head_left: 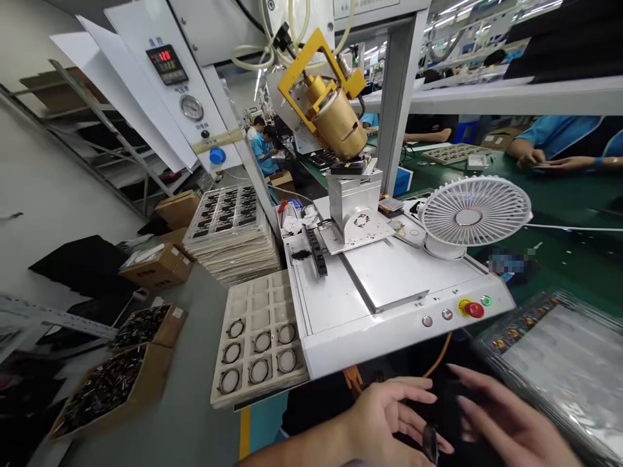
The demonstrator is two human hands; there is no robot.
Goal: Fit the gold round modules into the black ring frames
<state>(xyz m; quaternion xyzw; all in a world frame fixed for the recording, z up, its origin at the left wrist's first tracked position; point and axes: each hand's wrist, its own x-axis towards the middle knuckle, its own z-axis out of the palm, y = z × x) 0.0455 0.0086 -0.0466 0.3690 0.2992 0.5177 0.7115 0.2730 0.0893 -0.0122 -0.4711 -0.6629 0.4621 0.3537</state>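
Two bare hands hover low in front of the machine. The left hand (384, 420) is half open, its fingers curving toward a small dark piece (430, 444) right at its fingertips, at the bottom edge of the view. Blur hides whether the fingers actually have hold of it. The right hand (513, 421) sits just beside it, fingers spread and loosely curved, with nothing visible in its grasp.

Straight ahead stands a white bench machine (384, 324), with a red emergency-stop button (474, 310) on its front and a gold cylindrical head (338, 123) in a yellow bracket above its plate. A white desk fan (474, 211) stands at the machine's far right corner. Against its left side lies a beige compartment tray (253, 301) with metal rings (258, 371) in several of its pockets, and a tall stack of trays (231, 233) sits beyond that. Two cardboard boxes of small dark parts (104, 389) rest further left. A plastic-covered tray (559, 370) lies to the right of the right hand, and a co-worker (555, 146) in a blue sleeve sits at a green bench beyond.
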